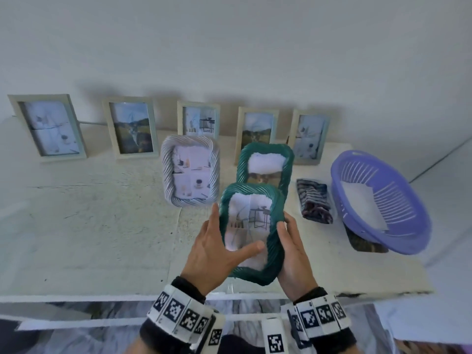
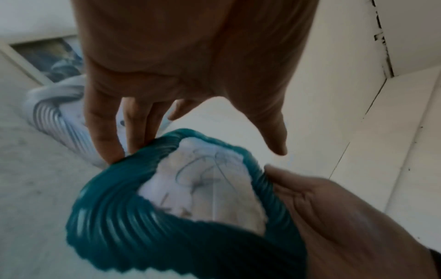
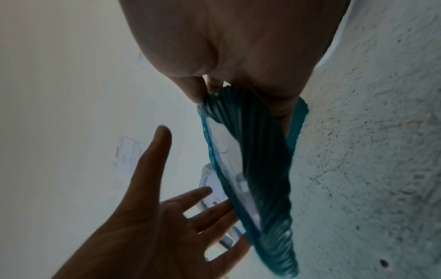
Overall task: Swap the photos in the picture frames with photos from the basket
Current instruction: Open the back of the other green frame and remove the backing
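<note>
Teal frame (image 1: 251,233) held above the table (image 1: 102,213): right hand (image 1: 293,254) clasps its right edge, left hand (image 1: 217,249) spread, fingers straight against its left edge. Probably light, rigid, glazing fragile; best gripped by the ribbed border.

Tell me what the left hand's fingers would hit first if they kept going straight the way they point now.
Probably the silver frame. The left hand lies open along the left edge of the held green frame, its fingers aimed up the table toward that frame. Depth is unclear, so they might slide past its right edge.
</note>
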Tool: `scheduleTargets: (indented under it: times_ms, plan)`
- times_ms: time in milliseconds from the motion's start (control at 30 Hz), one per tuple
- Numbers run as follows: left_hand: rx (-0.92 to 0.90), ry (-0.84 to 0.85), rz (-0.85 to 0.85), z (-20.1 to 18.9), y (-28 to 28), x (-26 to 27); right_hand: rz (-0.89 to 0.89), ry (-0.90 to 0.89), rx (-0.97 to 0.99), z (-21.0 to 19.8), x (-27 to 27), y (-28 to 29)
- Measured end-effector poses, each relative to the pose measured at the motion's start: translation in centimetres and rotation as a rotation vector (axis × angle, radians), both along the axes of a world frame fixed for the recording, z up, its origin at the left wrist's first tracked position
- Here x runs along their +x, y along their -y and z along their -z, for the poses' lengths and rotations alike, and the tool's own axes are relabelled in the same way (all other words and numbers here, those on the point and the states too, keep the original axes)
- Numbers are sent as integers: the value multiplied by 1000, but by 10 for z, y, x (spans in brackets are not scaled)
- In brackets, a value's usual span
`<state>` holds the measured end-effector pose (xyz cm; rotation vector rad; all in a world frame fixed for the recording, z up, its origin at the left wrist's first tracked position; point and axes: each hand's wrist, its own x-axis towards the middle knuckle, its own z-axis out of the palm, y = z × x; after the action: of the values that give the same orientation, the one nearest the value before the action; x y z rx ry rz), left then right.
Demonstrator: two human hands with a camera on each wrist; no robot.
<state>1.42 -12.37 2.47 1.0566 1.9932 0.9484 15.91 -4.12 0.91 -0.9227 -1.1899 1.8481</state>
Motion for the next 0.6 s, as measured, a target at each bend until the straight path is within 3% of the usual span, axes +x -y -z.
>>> scheduleTargets:
  times_ms: [100,300,600]
  plan:
    - [22,81,-14,-1,-10,19,-46,-117,-94,-10,4,1]
    - [101,183,7,-4,-18,37,-127,-185,-321,-12,11,-11]
    - [187,377,134,14,-8,29,-266,-64,-377,-6,23,-38]
